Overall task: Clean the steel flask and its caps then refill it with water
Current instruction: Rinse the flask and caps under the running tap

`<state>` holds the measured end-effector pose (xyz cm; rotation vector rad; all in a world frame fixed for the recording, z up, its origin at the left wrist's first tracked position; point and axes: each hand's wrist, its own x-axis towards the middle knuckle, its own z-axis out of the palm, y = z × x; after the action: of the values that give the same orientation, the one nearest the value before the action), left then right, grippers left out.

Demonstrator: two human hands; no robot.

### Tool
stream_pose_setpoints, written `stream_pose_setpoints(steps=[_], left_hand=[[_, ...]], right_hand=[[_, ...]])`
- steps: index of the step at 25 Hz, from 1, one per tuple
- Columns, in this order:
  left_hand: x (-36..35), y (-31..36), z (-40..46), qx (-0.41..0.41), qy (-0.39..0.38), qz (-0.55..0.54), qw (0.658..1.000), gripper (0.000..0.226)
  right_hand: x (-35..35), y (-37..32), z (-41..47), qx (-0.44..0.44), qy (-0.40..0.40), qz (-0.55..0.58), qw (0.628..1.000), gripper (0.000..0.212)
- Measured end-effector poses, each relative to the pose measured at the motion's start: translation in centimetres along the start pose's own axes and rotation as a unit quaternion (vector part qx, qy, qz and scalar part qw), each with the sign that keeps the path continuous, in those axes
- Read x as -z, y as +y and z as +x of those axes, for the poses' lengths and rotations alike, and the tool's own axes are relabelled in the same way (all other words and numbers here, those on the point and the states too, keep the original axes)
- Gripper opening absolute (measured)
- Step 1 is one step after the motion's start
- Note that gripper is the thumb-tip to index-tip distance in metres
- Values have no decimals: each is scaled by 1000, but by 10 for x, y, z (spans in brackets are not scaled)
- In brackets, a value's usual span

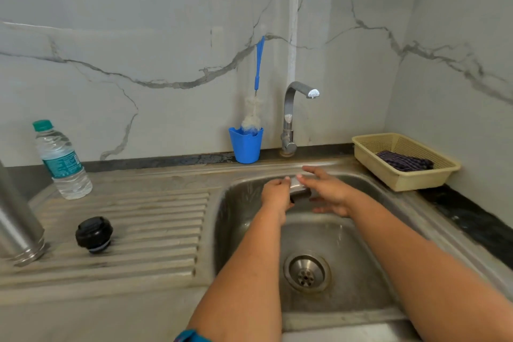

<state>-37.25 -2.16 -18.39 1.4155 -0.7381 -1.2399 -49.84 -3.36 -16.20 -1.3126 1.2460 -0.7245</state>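
We hold a steel cap [300,191] over the sink [410,204], between our two hands and below the spout of the tap [290,116]. Our left hand [276,194] has its fingers curled round the cap's left side and grips it, while our right hand [329,193] lies against its right side with the fingers spread and fairly straight, touching rather than clasping it; the cap itself is blurred, so we cannot tell more about it than its shiny top and dark underside. The steel flask [17,219] stands upside down on the ribbed draining board [155,228] at the far left, partly cut off by the edge of the view. Just to its right a black cap [94,234] rests on the same board, apart from the flask. Behind them a plastic water bottle [61,159] with a green lid stands upright. Beside the tap a blue cup [245,145] holds a bottle brush [256,91] with a blue handle that leans on the marble wall. At the right a cream basket [369,144] holds a dark cloth [404,160].
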Motion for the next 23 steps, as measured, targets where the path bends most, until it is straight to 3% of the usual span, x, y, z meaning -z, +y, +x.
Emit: stream_pose_setpoints(steps=[3, 6, 9, 12, 14, 15, 16, 17, 18, 19, 20, 21, 22, 23], left_hand=[[16, -5, -35, -32, -9, 68, 997, 19], [43, -7, -57, 8, -27, 50, 998, 16], [60, -8, -61, 29, -17, 57, 998, 31], [71, -9, -58, 18, 14, 23, 999, 32], [77, -8, -56, 8, 12, 38, 999, 29], [79, -9, -55, -3, 0, 99, 995, 32], [81, -11, -54, -13, -27, 229, 973, 42], [82, -15, -51, -6, -54, 400, 915, 53], [81, -19, -53, 2, -89, 552, 829, 61], [78, -23, -55, 11, -119, 634, 764, 64], [76, -24, -55, 12, -145, 674, 724, 61], [72, -25, -50, -2, -146, 667, 730, 54], [69, -22, -50, -30, -136, 658, 740, 46], [69, -19, -50, -58, -119, 609, 782, 42]], right_hand=[[-28, 19, -24, 11, -6, 51, 999, 44], [-38, 23, -35, 24, -24, 12, 999, 34], [-31, 19, -41, -4, -44, 8, 999, 38], [-10, 8, -44, -17, -87, 194, 977, 43], [7, 5, -38, 16, -149, 330, 932, 53], [14, 6, -32, 18, -185, 365, 912, 60], [19, 10, -29, 7, -192, 323, 927, 65], [21, 17, -26, -4, -162, 178, 971, 63], [23, 29, -21, -24, -121, -107, 987, 57], [25, 41, -13, -48, -76, -372, 924, 50], [25, 45, -8, -52, -22, -503, 863, 46], [21, 42, -8, -37, 25, -478, 877, 45], [17, 36, -7, 4, 60, -339, 939, 45], [15, 28, -6, 44, 73, -143, 986, 43]])
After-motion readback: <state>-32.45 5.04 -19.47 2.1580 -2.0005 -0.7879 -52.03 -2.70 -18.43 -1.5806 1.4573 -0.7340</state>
